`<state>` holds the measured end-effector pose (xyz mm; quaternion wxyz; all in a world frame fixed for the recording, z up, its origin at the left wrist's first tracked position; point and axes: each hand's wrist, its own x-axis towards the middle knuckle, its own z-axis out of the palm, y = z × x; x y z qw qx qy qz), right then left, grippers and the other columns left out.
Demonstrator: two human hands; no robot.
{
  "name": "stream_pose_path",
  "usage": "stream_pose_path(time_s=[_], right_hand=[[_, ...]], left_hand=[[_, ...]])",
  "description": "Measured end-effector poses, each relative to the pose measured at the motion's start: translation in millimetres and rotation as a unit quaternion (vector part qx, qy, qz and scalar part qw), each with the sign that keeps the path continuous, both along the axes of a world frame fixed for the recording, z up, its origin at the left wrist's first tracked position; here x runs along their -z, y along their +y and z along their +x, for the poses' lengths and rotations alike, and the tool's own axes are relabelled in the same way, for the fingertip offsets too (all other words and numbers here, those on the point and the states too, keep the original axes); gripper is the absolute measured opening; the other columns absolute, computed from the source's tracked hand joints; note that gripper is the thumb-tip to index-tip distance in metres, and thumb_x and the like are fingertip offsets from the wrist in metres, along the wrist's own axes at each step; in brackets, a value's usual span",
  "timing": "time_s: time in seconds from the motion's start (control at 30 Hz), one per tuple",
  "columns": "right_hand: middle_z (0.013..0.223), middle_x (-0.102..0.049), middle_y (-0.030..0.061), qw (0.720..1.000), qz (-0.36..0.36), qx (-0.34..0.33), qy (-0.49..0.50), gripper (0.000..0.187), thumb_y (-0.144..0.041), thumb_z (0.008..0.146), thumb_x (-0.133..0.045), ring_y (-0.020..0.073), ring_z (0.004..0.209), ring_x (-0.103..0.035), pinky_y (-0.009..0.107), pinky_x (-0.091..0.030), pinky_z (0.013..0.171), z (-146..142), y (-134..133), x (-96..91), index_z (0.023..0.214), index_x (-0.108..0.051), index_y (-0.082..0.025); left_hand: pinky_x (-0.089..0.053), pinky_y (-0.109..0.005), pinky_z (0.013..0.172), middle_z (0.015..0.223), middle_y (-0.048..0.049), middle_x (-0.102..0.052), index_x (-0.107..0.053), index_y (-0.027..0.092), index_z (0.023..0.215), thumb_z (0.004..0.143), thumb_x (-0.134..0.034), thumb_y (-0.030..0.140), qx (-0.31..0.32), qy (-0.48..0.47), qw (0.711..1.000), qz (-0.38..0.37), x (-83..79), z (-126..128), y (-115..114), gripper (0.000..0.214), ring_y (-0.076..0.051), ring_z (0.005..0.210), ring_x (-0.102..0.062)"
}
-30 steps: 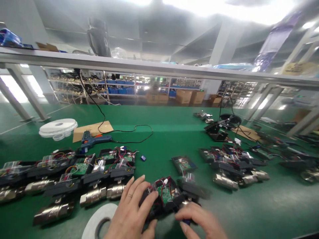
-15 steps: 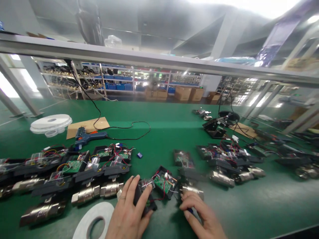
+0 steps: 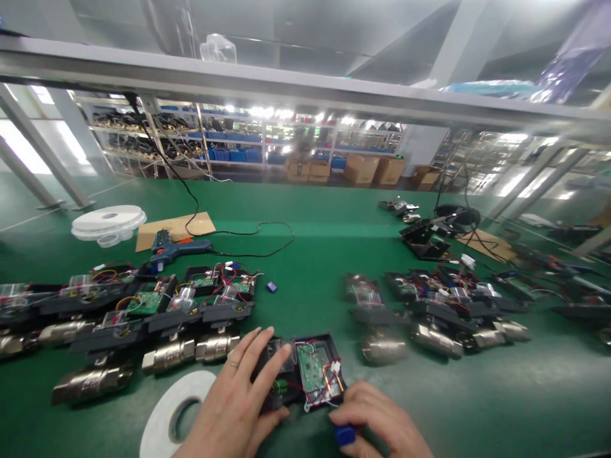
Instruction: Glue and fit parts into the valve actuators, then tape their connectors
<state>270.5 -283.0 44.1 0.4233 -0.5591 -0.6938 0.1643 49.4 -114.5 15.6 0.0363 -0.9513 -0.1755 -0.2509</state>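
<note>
- Shelving (image 3: 263, 149) with blue bins (image 3: 238, 154) and cardboard boxes (image 3: 361, 168) stands far beyond our fingers, seen under a pale beam (image 3: 305, 83).
- Green workbench (image 3: 315, 245) spreads all around our hands; beyond the left fingers lies a glue gun (image 3: 176, 249) with its dark cord.
- Our left hand (image 3: 233, 388) has its fingers a little apart over a dark half (image 3: 289, 394), thumb at the near edge; we cannot tell whether they grip it.
- Our right hand (image 3: 382, 423) appears to pinch a blue piece (image 3: 344, 435) between thumb and forefinger, just nearer us than the open housing (image 3: 334, 351).
- That housing sits between our two sets of fingers, its green board (image 3: 311, 366) inside and red wires running towards the dark half.
- We judge this unit partly done: board and wiring in place, housing uncovered, blue piece outside it.
- Left of our left fingers we see similar open units (image 3: 222, 305); others (image 3: 446, 308) lie beyond our right fingers, all apparently uncovered.
- A tape roll (image 3: 157, 410) lies just beside our left hand.
</note>
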Motion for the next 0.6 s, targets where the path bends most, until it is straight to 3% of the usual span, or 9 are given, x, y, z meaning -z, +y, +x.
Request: stream_pose_path(time_s=[0.13,0.23,0.33,0.43,0.6], right_hand=[[0.098,-0.066,0.0038,0.996,-0.03,0.026,0.082,0.016,-0.038,0.103,-0.06,0.0186,0.089,-0.067,0.028,-0.057,0.079,4.8,1.0,4.2,0.113,-0.071,-0.034],[0.1,-0.068,0.0034,0.991,-0.014,0.014,0.135,0.018,-0.042,0.104,-0.058,0.0189,0.094,-0.067,0.028,-0.056,0.084,5.8,8.8,10.2,0.114,-0.071,-0.035],[0.097,-0.073,0.0018,0.987,0.003,0.02,0.157,0.019,-0.046,0.104,-0.058,0.0177,0.092,-0.069,0.025,-0.056,0.082,4.5,19.5,13.1,0.113,-0.072,-0.036],[0.099,-0.076,0.0018,0.99,-0.003,0.017,0.143,0.02,-0.049,0.103,-0.059,0.0181,0.09,-0.073,0.023,-0.058,0.081,3.6,26.1,15.7,0.112,-0.072,-0.037],[0.104,-0.078,0.0017,0.994,-0.021,-0.005,0.105,0.019,-0.041,0.101,-0.063,0.0206,0.095,-0.075,0.023,-0.06,0.082,6.6,27.7,32.4,0.117,-0.072,-0.037]], left_hand=[[-0.057,-0.052,0.104,0.162,-0.0174,-0.032,-0.043,0.02,0.152,0.073,-0.084,0.025,-0.017,0.0,1.0,0.014,-8.8,-10.7,-2.2,0.089,-0.039,0.142,-0.043],[-0.057,-0.05,0.1,0.153,-0.0191,-0.044,-0.049,0.017,0.145,0.087,-0.073,0.034,-0.056,-0.042,0.997,0.023,-11.0,-35.8,-3.7,0.065,-0.037,0.134,-0.051],[-0.056,-0.049,0.091,0.129,-0.0174,-0.06,-0.058,0.015,0.132,0.095,-0.062,0.041,-0.122,-0.079,0.988,0.041,-0.2,-69.9,-7.8,0.046,-0.034,0.114,-0.062],[-0.053,-0.048,0.086,0.117,-0.0152,-0.064,-0.061,0.015,0.125,0.093,-0.064,0.044,-0.169,-0.055,0.982,0.065,17.3,-98.4,-18.8,0.043,-0.033,0.103,-0.063],[-0.049,-0.049,0.088,0.116,-0.0156,-0.062,-0.059,0.014,0.123,0.085,-0.069,0.05,-0.228,-0.032,0.972,0.047,32.1,-106.5,-42.2,0.053,-0.034,0.107,-0.059]])
